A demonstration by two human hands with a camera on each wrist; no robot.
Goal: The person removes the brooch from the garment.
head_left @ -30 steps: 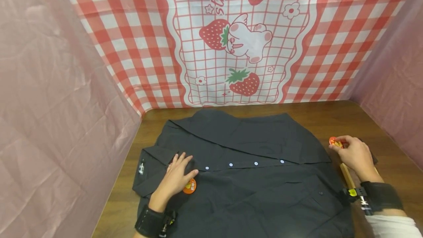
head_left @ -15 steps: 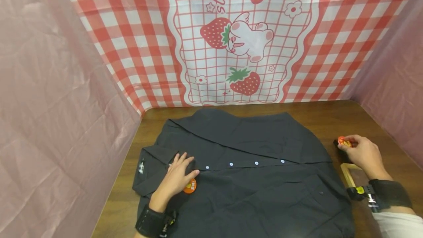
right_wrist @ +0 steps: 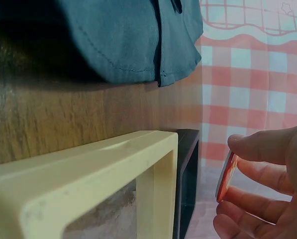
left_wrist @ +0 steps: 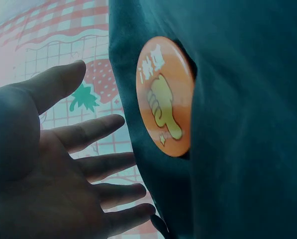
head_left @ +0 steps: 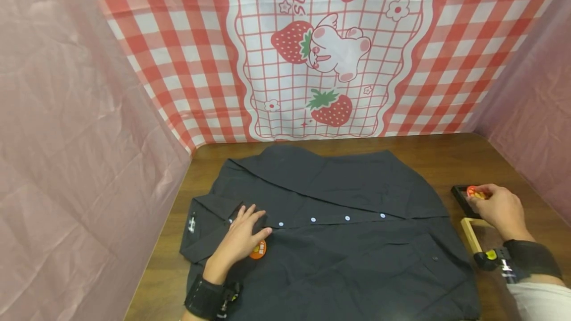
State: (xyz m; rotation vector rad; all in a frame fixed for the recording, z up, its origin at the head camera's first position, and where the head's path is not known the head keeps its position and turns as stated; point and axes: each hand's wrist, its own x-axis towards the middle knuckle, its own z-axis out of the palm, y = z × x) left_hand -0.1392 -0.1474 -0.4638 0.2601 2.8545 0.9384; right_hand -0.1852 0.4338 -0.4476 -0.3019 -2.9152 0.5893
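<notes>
A dark button-up shirt [head_left: 339,177] lies spread with its collar to the left. My left hand [head_left: 236,238] rests on it below the collar, fingers straight and spread. Beside that thumb, an orange round pin badge [left_wrist: 163,97] with a yellow cartoon hand sits on the cloth. At the right, my right hand [head_left: 501,209] pinches a second round badge [right_wrist: 227,177], red-orange, between thumb and fingers. In the head view this badge overlaps a black open box [head_left: 460,201]. Part of the box is hidden behind the hand.
In front of the black box stands a light wooden-framed box [head_left: 469,237], partly covered by the right wrist. Brown wooden tabletop [head_left: 428,162] shows around the shirt. A red-checked strawberry cloth [head_left: 196,63] hangs behind, and pink curtains [head_left: 89,162] close both sides.
My right hand has moved right with the badge, from beside the shirt to over the black box, uncovering more of both boxes. The left hand stays in place on the shirt.
</notes>
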